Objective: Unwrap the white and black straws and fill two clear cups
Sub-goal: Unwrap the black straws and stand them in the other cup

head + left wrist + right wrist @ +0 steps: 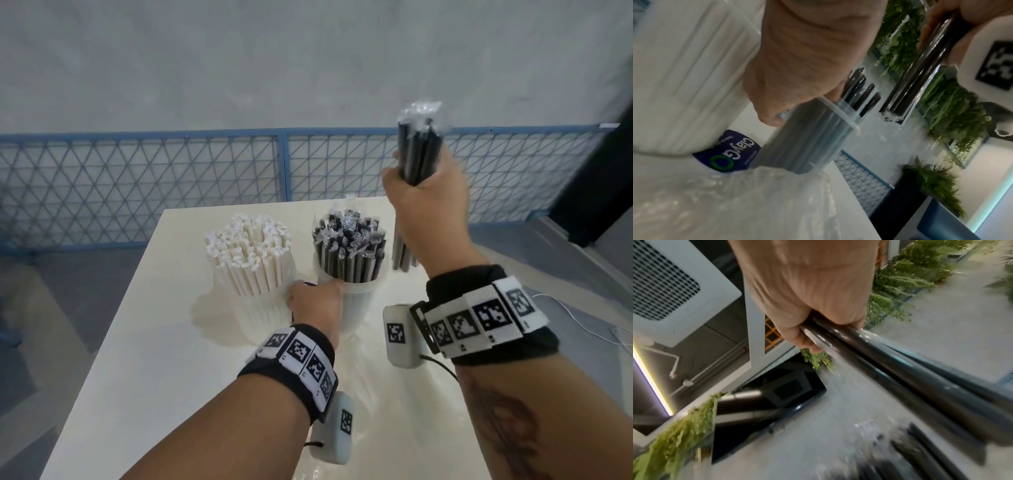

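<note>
- A bundle of black straws is gripped in the right hand, raised well above the counter; the fingers are curled tightly round the bundle's middle.
- Crinkled clear wrapper ends are seen at the top of the bundle, above the fist, while the lower ends of the straws hang out below the hand.
- The left hand is pressed between the two clear cups, its fingers curled against the rim of the cup of black straws; how fully that cup is enclosed cannot be told from the pictures.
- That cup is stood upright on the counter just right of the left fingers, packed with wrapped black straws whose plastic tips are bunched above the rim.
- The cup of white straws is placed just left of the same fingers, touching or almost touching the hand, and is filled with white straws in paper wrappers.
- A dark blue label is glimpsed low between the two cups, beyond the left fingertips.
- Crumpled clear plastic wrap is spread over the counter beneath the left wrist.
- Black wristbands with square printed markers are worn on both wrists.
- A blue mesh fence is seen behind the counter.
</note>
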`<move>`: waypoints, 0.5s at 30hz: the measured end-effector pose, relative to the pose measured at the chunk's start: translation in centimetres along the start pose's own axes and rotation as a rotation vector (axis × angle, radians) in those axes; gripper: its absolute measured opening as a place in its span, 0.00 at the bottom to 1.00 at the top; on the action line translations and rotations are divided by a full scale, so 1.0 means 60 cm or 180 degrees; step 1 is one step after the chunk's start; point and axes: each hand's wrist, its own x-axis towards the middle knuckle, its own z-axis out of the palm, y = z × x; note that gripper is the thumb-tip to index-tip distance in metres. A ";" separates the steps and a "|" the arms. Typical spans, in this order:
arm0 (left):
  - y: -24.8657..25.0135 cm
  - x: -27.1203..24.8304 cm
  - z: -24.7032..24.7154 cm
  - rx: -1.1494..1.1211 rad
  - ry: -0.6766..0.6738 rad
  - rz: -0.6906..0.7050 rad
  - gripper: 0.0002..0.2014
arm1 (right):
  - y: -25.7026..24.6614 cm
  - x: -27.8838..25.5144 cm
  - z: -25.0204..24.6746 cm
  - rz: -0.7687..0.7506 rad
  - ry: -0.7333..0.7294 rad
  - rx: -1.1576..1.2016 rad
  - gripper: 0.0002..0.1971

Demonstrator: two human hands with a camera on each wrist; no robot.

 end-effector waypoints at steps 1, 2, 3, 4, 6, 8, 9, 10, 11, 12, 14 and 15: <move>-0.001 0.003 0.001 -0.0001 -0.0133 0.0025 0.49 | 0.009 0.002 0.008 -0.0017 -0.0037 -0.0087 0.10; 0.000 0.000 0.002 -0.0038 -0.0258 -0.0030 0.53 | 0.018 0.003 0.016 -0.0015 -0.0073 -0.0123 0.11; -0.003 0.004 0.004 -0.0090 -0.0371 -0.0060 0.54 | 0.027 0.004 0.023 0.0006 -0.0101 -0.0125 0.10; -0.002 0.003 0.005 -0.0130 -0.0494 -0.0038 0.55 | 0.034 0.005 0.028 0.0032 -0.0110 -0.0088 0.10; -0.002 0.005 0.013 -0.0195 -0.0731 0.0128 0.55 | 0.041 0.008 0.035 0.0082 -0.0077 0.0039 0.09; -0.001 0.009 0.023 -0.0174 -0.0815 0.0337 0.55 | 0.043 0.015 0.036 0.0122 0.0025 0.0205 0.08; 0.000 0.012 0.026 -0.0199 -0.0782 0.0429 0.52 | 0.043 0.020 0.036 0.0182 0.0089 0.0321 0.07; 0.001 0.015 0.029 -0.0233 -0.0730 0.0506 0.46 | 0.043 0.025 0.037 0.0267 0.0146 0.0484 0.07; 0.004 0.015 0.030 -0.0280 -0.0715 0.0533 0.40 | 0.043 0.028 0.037 0.0356 0.0196 0.0699 0.08; 0.008 0.012 0.030 -0.0305 -0.0719 0.0500 0.37 | 0.045 0.031 0.039 0.0406 0.0228 0.0899 0.08; 0.010 0.008 0.032 -0.0281 -0.0672 0.0440 0.36 | 0.050 0.036 0.042 0.0402 0.0226 0.1045 0.08; 0.010 0.006 0.033 -0.0259 -0.0609 0.0438 0.35 | 0.055 0.037 0.045 0.0413 0.0209 0.1037 0.07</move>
